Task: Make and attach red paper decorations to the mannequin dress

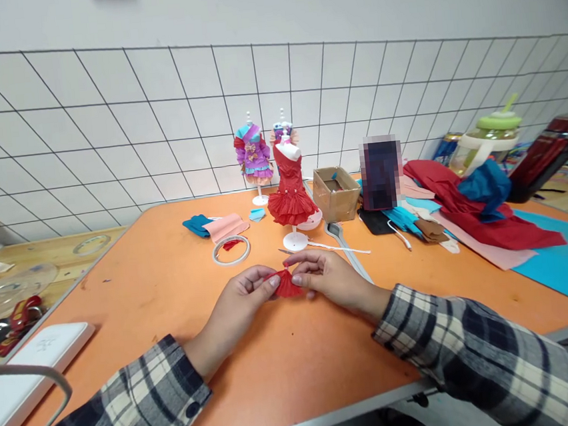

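Note:
Over the orange table (171,297), my left hand (244,297) and my right hand (328,277) pinch the two sides of a small pleated piece of red crepe paper (285,284) between them. Both hands have their fingers closed on it, just above the tabletop. Behind them stands a small mannequin in a red paper dress (291,192) on a white base. A second mannequin in a purple and teal dress (253,154) stands further back left. A roll of clear tape (231,250) lies to the left of the red dress.
A small cardboard box (336,193), scissors (345,247), and folded teal and pink paper (215,225) lie mid-table. Red, blue and pink paper sheets (470,222) pile up at right, beside a green-lidded jar (488,140). A white device (23,372) sits at left.

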Demonstrator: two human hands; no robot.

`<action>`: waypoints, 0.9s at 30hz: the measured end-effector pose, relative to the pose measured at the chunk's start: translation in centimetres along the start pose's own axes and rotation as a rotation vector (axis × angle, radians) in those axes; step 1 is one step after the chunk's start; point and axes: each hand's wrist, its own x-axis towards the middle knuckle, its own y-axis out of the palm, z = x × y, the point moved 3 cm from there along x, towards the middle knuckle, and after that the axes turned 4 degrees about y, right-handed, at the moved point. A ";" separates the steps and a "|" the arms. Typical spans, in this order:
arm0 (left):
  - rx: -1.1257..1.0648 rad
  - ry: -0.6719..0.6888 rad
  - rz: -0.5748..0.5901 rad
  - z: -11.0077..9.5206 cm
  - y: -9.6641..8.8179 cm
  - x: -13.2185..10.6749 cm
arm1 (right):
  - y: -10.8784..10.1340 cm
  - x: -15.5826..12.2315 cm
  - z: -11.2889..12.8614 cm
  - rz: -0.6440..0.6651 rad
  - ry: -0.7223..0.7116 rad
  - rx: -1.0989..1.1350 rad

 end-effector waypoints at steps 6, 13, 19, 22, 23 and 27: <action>-0.031 -0.037 0.024 0.1 0.4 -0.1 | 0.2 -0.4 0.7 -0.078 -0.090 -0.116; -0.058 -0.024 0.049 0.2 0.6 -0.1 | 0.0 -0.3 0.9 -0.064 -0.088 -0.156; -0.044 -0.025 0.056 0.2 0.7 0.0 | 0.4 -0.5 0.6 -0.029 0.015 -0.051; -0.033 0.008 0.051 0.2 1.0 0.1 | 0.9 -0.5 0.2 -0.084 0.044 0.021; -0.018 0.025 0.045 0.2 1.1 0.1 | 1.1 -0.4 -0.1 -0.096 0.050 0.046; 0.093 0.114 -0.006 0.0 1.4 -0.1 | 1.4 0.0 -0.9 -0.137 0.042 0.143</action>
